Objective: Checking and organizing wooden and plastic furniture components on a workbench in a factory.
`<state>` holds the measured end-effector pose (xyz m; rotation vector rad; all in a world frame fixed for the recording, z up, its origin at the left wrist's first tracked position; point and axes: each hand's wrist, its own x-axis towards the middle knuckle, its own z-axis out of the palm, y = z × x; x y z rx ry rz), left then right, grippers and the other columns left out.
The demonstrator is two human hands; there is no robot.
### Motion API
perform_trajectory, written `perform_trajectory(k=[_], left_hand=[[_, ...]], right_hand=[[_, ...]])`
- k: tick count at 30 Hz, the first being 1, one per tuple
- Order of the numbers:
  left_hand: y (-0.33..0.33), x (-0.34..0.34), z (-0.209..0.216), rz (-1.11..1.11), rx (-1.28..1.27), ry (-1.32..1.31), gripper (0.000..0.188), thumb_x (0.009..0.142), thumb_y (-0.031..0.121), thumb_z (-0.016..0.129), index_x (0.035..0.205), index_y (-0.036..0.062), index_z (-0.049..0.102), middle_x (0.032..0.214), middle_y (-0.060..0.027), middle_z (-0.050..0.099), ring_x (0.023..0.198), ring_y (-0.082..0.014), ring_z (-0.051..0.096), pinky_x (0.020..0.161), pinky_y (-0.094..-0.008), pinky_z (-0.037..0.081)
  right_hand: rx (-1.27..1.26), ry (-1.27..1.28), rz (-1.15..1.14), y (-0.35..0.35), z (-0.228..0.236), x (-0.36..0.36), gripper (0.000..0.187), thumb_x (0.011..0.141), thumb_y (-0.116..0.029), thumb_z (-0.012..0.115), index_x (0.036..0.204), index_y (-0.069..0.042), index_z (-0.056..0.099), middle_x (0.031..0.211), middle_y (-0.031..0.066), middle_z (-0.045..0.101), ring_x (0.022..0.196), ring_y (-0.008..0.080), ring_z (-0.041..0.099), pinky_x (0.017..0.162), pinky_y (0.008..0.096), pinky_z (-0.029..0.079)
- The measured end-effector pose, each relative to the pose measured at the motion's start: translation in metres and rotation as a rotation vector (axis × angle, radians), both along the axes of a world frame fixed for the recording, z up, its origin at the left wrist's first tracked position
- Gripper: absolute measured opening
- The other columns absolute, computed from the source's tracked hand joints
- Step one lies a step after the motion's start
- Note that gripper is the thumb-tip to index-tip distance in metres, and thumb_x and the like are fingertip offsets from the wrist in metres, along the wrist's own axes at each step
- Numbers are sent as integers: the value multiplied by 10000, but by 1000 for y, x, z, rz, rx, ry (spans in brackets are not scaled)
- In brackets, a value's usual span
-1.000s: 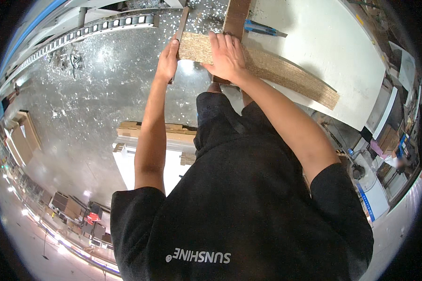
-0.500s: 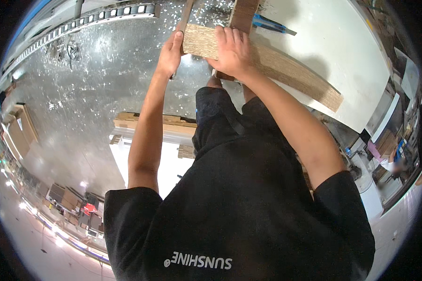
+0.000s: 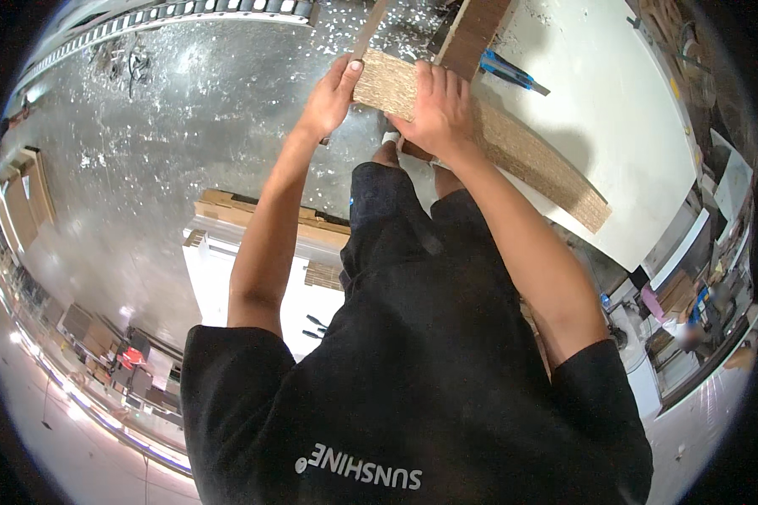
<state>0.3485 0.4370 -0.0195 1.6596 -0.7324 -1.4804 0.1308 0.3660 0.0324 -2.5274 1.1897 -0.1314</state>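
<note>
Here the left hand (image 3: 333, 94) and right hand (image 3: 434, 109) each had a grip clamped on the near end of the long chipboard strip (image 3: 497, 139), its far end resting on the white desk (image 3: 615, 109); work looked midway, strip not yet set down.

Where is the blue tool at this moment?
In the head view, the blue tool lies at upper right on the white tabletop, just beyond the long particleboard strip, near the right hand.

The left hand (image 3: 328, 99) now grips the end of the chipboard strip (image 3: 514, 147) instead of resting beside it; the right hand (image 3: 434, 109) has slid slightly toward that end; the strip lies flatter over the white desk (image 3: 623, 126).
</note>
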Motion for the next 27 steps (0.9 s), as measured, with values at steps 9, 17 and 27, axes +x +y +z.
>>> perform_trajectory(k=[9, 17, 27], left_hand=[[-14, 28, -5, 194, -73, 172, 585, 1166, 460, 440, 1519, 4, 534, 1377, -154, 694, 1158, -226, 689, 1003, -381, 592], [-35, 17, -27, 63, 102, 113, 696, 1134, 585, 444, 1390, -28, 653, 1245, -119, 715, 1092, -181, 639, 991, -348, 520], [-36, 18, -16, 83, 286, 314, 679, 1132, 601, 435, 1321, -5, 676, 1215, -102, 711, 1066, -183, 623, 989, -348, 503]], right_hand=[[31, 79, -19, 2, -1, 1, 1014, 786, -539, 859, 1516, 0, 407, 1372, 192, 563, 1279, 366, 508, 1122, 525, 365], [66, 138, -6, -1, -3, -2, 1005, 799, -565, 847, 1515, -17, 403, 1352, 188, 559, 1268, 363, 504, 1102, 521, 367], [99, 118, 33, -4, -1, 0, 990, 791, -507, 875, 1483, 26, 409, 1288, 166, 556, 1197, 344, 516, 1068, 512, 387]])
